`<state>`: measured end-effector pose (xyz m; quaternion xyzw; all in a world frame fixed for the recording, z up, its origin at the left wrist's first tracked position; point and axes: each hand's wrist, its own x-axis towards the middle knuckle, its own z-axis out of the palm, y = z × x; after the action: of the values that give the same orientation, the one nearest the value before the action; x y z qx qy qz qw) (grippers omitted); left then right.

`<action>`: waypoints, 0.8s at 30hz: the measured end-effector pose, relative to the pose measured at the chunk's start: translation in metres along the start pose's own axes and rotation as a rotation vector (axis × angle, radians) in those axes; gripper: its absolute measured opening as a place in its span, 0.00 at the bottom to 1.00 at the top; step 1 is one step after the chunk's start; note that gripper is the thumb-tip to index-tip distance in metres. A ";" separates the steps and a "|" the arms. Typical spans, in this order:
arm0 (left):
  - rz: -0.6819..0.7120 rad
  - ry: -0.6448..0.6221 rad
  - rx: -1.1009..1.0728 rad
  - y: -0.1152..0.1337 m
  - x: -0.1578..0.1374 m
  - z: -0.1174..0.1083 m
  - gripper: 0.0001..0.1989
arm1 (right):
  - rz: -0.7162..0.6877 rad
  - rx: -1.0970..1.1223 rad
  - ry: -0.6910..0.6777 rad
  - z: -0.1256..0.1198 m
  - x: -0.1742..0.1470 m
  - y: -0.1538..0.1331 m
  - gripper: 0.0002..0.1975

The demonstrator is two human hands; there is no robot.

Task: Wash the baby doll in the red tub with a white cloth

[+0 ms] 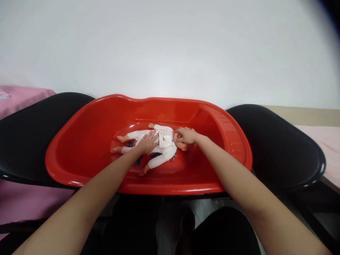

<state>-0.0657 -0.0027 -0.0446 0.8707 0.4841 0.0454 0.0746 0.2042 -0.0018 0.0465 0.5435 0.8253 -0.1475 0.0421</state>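
Observation:
A baby doll (165,153) in white clothes lies on its back in a red baby bathtub (79,152). Its feet point left and its head lies to the right. My left hand (148,142) rests flat on the doll's belly, fingers stretched out. Over the doll's head lies my right hand (186,135), with its fingers laid across the face and hiding part of it. Neither hand visibly grasps anything. The doll's arms are spread out to its sides, and its bare feet show.
Black chair seats (287,148) stick out at both ends of the tub. A white wall (164,49) rises behind it. Pink cloth (29,99) shows at the far left, and paler pink cloth (326,145) at the right. My dark-clothed legs are below.

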 end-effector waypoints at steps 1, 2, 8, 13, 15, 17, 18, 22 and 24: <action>-0.029 -0.007 -0.002 -0.004 -0.001 -0.002 0.26 | -0.002 0.004 -0.001 0.000 0.000 0.000 0.31; -0.062 -0.009 -0.006 -0.009 -0.002 -0.003 0.25 | -0.004 0.007 -0.001 0.000 0.000 0.000 0.31; -0.412 0.030 -0.014 -0.044 -0.013 -0.002 0.31 | -0.008 0.009 -0.003 -0.002 -0.002 -0.003 0.30; -0.467 0.163 0.085 -0.047 -0.020 -0.014 0.26 | 0.001 0.018 0.005 -0.003 -0.004 -0.004 0.29; -0.481 0.224 0.043 -0.038 -0.019 -0.026 0.23 | -0.002 0.014 0.004 -0.003 -0.004 -0.004 0.28; -0.458 0.298 -0.033 -0.027 -0.016 -0.039 0.22 | -0.003 0.010 0.003 -0.003 -0.005 -0.004 0.28; -0.421 0.341 -0.073 -0.020 -0.014 -0.044 0.22 | -0.002 0.010 0.004 -0.004 -0.005 -0.004 0.29; -0.137 0.388 -0.201 0.006 -0.008 -0.050 0.23 | -0.002 0.007 0.004 -0.004 -0.005 -0.004 0.29; -0.038 0.295 -0.220 0.015 -0.005 -0.042 0.23 | -0.001 -0.002 0.009 -0.004 -0.005 -0.004 0.29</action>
<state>-0.0624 -0.0111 -0.0002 0.8319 0.4982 0.2238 0.0986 0.2032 -0.0064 0.0517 0.5436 0.8259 -0.1443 0.0391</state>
